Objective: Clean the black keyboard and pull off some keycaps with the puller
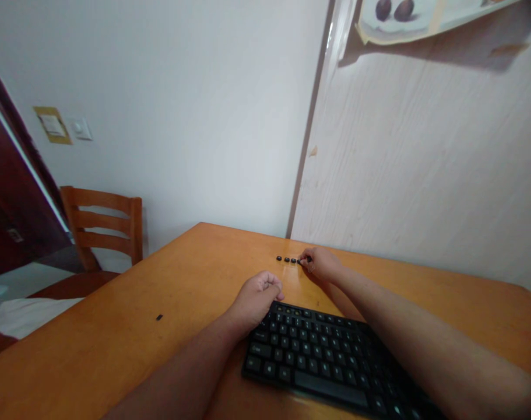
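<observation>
A black keyboard [330, 385] lies at an angle on the table, with bare sockets showing in its top row near the left corner. Beyond it, small black keycaps [287, 259] sit in a short row. My right hand [321, 263] reaches over the keyboard to the right end of that row, thumb and finger pinched on another keycap [299, 262] at the table surface. Beside the keyboard's top left corner rests my left hand [257, 296], its fingers curled in and the thumb against them. Whatever it may hold is hidden.
The orange-brown wooden table [195, 274] meets the wall at the back. A small dark flat piece [159, 317] lies on its left side. A wooden chair [103, 224] stands past the left edge, with white cloth [33, 315] near its seat.
</observation>
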A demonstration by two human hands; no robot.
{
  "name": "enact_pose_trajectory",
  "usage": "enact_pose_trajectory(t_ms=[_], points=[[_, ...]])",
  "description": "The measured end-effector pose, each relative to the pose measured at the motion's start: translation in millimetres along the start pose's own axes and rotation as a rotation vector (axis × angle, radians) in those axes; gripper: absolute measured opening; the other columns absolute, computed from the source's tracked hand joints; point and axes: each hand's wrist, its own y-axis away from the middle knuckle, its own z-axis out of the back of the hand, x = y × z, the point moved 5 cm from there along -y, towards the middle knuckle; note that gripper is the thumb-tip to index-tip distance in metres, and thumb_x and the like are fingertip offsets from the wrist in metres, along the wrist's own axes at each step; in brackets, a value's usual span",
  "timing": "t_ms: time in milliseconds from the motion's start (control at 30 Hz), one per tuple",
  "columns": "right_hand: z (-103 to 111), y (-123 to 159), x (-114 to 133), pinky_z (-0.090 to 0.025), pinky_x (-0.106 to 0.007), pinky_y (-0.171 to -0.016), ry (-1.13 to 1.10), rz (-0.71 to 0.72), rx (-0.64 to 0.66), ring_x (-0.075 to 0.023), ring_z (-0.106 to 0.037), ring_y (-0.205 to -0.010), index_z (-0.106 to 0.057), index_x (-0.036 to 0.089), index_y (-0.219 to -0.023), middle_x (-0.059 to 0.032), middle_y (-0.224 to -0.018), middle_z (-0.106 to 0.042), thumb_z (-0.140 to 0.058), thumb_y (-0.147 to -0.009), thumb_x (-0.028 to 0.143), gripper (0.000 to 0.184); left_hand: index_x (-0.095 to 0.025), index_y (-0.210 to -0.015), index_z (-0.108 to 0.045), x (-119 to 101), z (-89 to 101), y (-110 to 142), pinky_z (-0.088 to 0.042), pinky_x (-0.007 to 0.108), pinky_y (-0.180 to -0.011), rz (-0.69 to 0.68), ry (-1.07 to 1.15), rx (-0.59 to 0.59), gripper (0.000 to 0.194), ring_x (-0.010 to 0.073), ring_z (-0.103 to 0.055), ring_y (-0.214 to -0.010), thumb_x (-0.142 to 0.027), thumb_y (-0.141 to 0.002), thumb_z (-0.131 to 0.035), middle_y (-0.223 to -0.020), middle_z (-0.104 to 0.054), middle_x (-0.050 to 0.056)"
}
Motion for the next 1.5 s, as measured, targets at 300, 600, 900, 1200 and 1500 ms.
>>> enact_pose_trajectory(t_ms=[300,600,900,1200,1500], points=[[1,-1,0,-0.04,-0.026,-0.065,0.006,-0.008,0.001,-0.02,-0.065,-0.084,-0.076,0.025,-0.1,-0.0065,-0.095,-0.075,-0.06,-0.087,0.033,0.022,-0.018,-0.084,-0.058,-2,-0.9,1,-0.035,0.023,-0.06,0.014,0.019,-0.004,0.017,0.0105,-0.049,-0.056,-0.035,-0.081,-0.06,-0.074,-0.066,0.0],[0,-1,-1,-0.04,-0.026,-0.064,-0.027,-0.014,-0.008,-0.0197,-0.065,-0.083,-0.076,0.024,-0.097,-0.0064,-0.092,-0.075,-0.062,-0.086,0.035,0.022,-0.018,-0.084,-0.059,-1,0.2,1,-0.036,0.023,-0.061,0.009,0.02,-0.017,0.019,0.0116,-0.05,-0.058,-0.037,-0.079,-0.063,-0.075,-0.067,0.001],[4,-2,-6,-0.044,-0.025,-0.069,-0.12,0.015,-0.037,-0.0188,-0.065,-0.081,-0.076,0.022,-0.094,-0.006,-0.087,-0.075,-0.061,-0.086,0.033,0.02,-0.018,-0.085,-0.059,3,0.7,-1,-0.037,0.023,-0.061,-0.004,0.003,-0.003,0.018,0.0119,-0.052,-0.06,-0.035,-0.081,-0.06,-0.076,-0.068,0.001],[52,23,-9,-0.048,-0.03,-0.081,-0.404,0.038,-0.191,-0.0215,-0.065,-0.091,-0.076,0.021,-0.093,-0.0054,-0.098,-0.075,-0.055,-0.089,0.036,0.026,-0.019,-0.085,-0.059,4,0.9,-2,-0.035,0.023,-0.059,-0.001,0.021,0.003,0.018,0.0119,-0.052,-0.06,-0.035,-0.079,-0.062,-0.076,-0.067,0.001],[68,74,19,-0.036,-0.022,-0.047,-0.759,-0.046,-0.041,-0.01,-0.046,-0.05,-0.063,0.018,-0.087,0.002,-0.059,-0.055,-0.056,-0.083,0.037,0.021,-0.018,-0.085,-0.059,-1,-0.8,1,-0.038,0.024,-0.062,-0.01,0.009,-0.007,0.015,0.0128,-0.054,-0.063,-0.033,-0.081,-0.06,-0.076,-0.067,0.001]])
